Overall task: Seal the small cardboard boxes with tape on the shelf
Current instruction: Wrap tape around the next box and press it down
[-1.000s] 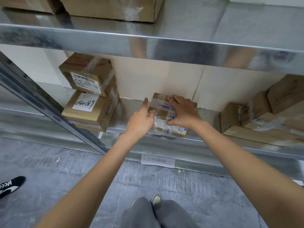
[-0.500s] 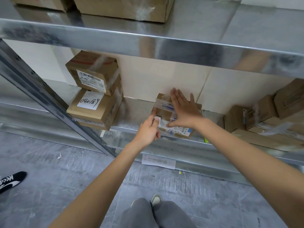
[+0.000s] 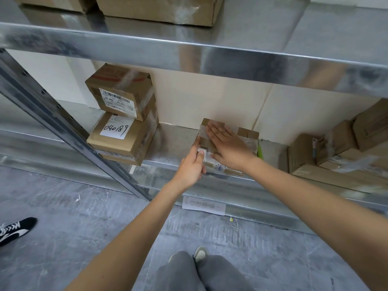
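1. The right hand is lying flat on top of the small cardboard box, its grip released, fingers straight and pressed together, reaching toward the box's far left corner over a band of clear tape.
2. The left hand is sitting at the box's near left corner, just beside the right hand's thumb. Its thumb is pressing down on the white label at that corner, and the other fingers are curling under against the box's left side, so this grip is clasping the box corner.
3. The box is resting under both hands at the front edge of the lower metal shelf, its back corner close to the pale wall behind.
4. Left of the hands, well apart, two stacked boxes are standing on the same shelf; the lower one is carrying a label reading "040189".
5. Right of the hands, a pile of boxes is leaning together on the shelf.
6. Above the hands, the upper shelf is holding more cartons.
7. Below the hands, a paper slip is sticking to the shelf's lower rail, and the person's grey trouser legs are showing over the concrete floor.
8. Far down to the left, a black-and-white shoe is resting on the floor.
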`<state>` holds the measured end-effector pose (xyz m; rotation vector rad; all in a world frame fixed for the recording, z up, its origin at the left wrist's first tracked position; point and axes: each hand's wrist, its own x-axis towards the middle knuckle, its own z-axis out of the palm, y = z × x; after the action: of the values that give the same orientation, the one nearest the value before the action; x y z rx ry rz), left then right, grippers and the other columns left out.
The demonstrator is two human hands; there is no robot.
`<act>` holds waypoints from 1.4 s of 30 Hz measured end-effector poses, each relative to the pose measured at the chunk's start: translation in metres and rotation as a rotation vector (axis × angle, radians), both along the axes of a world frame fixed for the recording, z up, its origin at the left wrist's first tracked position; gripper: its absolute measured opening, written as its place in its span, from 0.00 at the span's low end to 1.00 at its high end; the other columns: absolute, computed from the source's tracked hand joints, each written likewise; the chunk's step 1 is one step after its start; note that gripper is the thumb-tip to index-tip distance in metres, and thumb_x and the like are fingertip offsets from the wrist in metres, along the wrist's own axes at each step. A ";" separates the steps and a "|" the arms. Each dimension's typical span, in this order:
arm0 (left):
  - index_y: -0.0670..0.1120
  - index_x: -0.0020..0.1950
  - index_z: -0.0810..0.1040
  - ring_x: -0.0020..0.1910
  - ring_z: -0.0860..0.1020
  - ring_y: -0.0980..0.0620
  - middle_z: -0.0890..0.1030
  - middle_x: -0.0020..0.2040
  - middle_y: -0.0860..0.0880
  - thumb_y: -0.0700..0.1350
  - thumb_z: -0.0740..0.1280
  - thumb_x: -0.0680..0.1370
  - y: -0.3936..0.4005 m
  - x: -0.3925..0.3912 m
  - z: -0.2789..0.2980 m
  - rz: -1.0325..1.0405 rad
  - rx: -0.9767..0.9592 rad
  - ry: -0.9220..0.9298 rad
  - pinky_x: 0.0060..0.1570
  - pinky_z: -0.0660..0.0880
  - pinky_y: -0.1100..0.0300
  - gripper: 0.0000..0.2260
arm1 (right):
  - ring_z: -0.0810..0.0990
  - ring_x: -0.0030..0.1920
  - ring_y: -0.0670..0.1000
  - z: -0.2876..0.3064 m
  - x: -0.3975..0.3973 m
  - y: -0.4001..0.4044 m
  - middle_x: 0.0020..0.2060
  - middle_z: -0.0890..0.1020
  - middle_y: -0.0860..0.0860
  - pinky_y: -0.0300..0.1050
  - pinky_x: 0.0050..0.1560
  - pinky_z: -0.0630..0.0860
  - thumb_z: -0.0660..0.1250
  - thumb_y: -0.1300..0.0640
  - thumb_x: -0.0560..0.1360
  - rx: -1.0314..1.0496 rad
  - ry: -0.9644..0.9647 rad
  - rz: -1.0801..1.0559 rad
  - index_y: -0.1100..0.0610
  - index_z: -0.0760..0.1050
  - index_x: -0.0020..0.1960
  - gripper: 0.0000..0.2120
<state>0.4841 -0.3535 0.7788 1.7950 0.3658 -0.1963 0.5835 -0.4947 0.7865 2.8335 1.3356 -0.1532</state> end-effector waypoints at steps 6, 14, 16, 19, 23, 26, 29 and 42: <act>0.61 0.78 0.52 0.36 0.73 0.49 0.75 0.36 0.48 0.49 0.52 0.85 0.002 0.002 -0.001 -0.019 -0.008 -0.015 0.33 0.70 0.58 0.22 | 0.56 0.77 0.55 -0.006 -0.010 -0.005 0.76 0.59 0.57 0.47 0.75 0.47 0.60 0.52 0.81 0.075 -0.111 0.080 0.62 0.54 0.77 0.30; 0.62 0.78 0.51 0.37 0.75 0.49 0.76 0.38 0.46 0.51 0.53 0.84 0.004 0.005 -0.001 -0.033 0.020 0.006 0.34 0.71 0.57 0.23 | 0.72 0.68 0.60 -0.016 -0.017 -0.008 0.68 0.73 0.61 0.54 0.70 0.62 0.49 0.65 0.71 0.140 -0.250 0.199 0.66 0.68 0.71 0.28; 0.62 0.78 0.51 0.37 0.75 0.48 0.77 0.38 0.45 0.51 0.53 0.84 0.004 0.006 -0.001 -0.030 0.015 0.008 0.33 0.70 0.58 0.23 | 0.69 0.71 0.59 -0.016 -0.017 -0.007 0.71 0.70 0.59 0.53 0.72 0.60 0.53 0.67 0.72 0.143 -0.207 0.178 0.64 0.65 0.73 0.28; 0.61 0.79 0.50 0.38 0.76 0.48 0.77 0.41 0.47 0.50 0.52 0.84 0.005 0.005 0.003 -0.043 0.008 0.014 0.33 0.70 0.59 0.23 | 0.55 0.77 0.55 -0.007 -0.014 -0.013 0.77 0.58 0.54 0.55 0.74 0.45 0.67 0.56 0.76 0.058 -0.127 0.100 0.56 0.54 0.78 0.35; 0.61 0.79 0.46 0.38 0.76 0.51 0.76 0.43 0.52 0.50 0.52 0.85 0.005 0.003 0.007 -0.059 0.001 0.023 0.35 0.72 0.59 0.25 | 0.35 0.77 0.59 0.016 -0.002 -0.036 0.78 0.37 0.54 0.64 0.72 0.36 0.71 0.33 0.65 -0.013 0.099 -0.374 0.49 0.35 0.79 0.59; 0.57 0.79 0.40 0.31 0.73 0.52 0.77 0.37 0.51 0.50 0.55 0.84 0.005 0.001 0.012 -0.009 -0.029 0.027 0.32 0.72 0.61 0.29 | 0.51 0.75 0.58 0.021 0.006 -0.038 0.76 0.53 0.53 0.58 0.73 0.55 0.74 0.34 0.62 0.026 0.233 -0.481 0.50 0.40 0.79 0.59; 0.51 0.75 0.62 0.28 0.71 0.50 0.75 0.30 0.50 0.49 0.59 0.83 0.010 -0.004 0.023 0.117 -0.026 -0.185 0.29 0.70 0.58 0.20 | 0.61 0.70 0.56 0.028 0.011 -0.032 0.70 0.64 0.51 0.55 0.67 0.66 0.75 0.34 0.60 0.095 0.379 -0.535 0.49 0.51 0.78 0.55; 0.44 0.44 0.75 0.28 0.64 0.52 0.65 0.29 0.46 0.54 0.59 0.83 0.012 0.062 0.049 0.155 -0.158 -0.169 0.29 0.64 0.61 0.15 | 0.61 0.75 0.53 0.030 0.003 -0.017 0.75 0.63 0.53 0.55 0.74 0.54 0.69 0.30 0.66 0.137 0.438 -0.530 0.56 0.56 0.77 0.49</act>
<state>0.5465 -0.3419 0.8278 1.6072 0.3567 0.0346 0.5864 -0.5120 0.8168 3.3343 0.5946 -0.7442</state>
